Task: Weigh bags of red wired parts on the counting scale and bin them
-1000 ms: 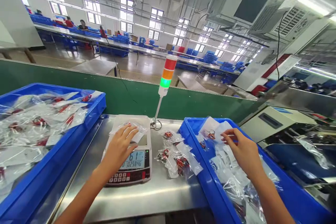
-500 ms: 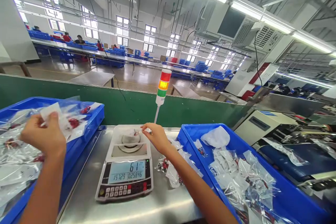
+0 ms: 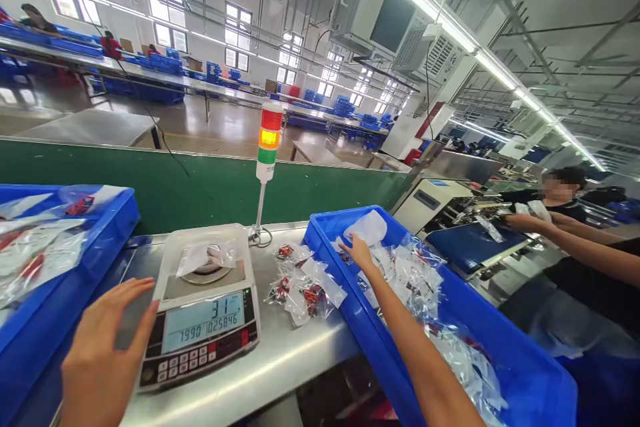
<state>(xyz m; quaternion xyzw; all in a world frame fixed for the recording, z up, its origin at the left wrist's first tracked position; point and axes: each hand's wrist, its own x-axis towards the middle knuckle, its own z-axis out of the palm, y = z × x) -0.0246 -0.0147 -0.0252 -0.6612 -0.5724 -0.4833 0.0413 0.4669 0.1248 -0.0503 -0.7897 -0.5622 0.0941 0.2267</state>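
A digital scale [image 3: 200,320] stands on the steel bench, and one clear packet [image 3: 207,255] with a small red part lies on its pan. My left hand [image 3: 103,353] hovers open just left of the scale, holding nothing. My right hand [image 3: 359,251] reaches into the right blue bin [image 3: 500,360], fingers down on the clear packets [image 3: 415,273] there; what they grip is hidden. A few more packets [image 3: 303,283] lie on the bench between scale and bin.
A left blue bin [image 3: 65,260] holds several filled packets. A signal tower lamp [image 3: 267,143] stands behind the scale, with a green conveyor wall [image 3: 210,187] beyond. At the right a co-worker's arms [image 3: 575,240] reach to a sealing machine [image 3: 470,243].
My left hand dropped its packet in the left bin and came back beside the scale. My right hand left a packet on the pan and moved into the right bin. The scale reading fell.
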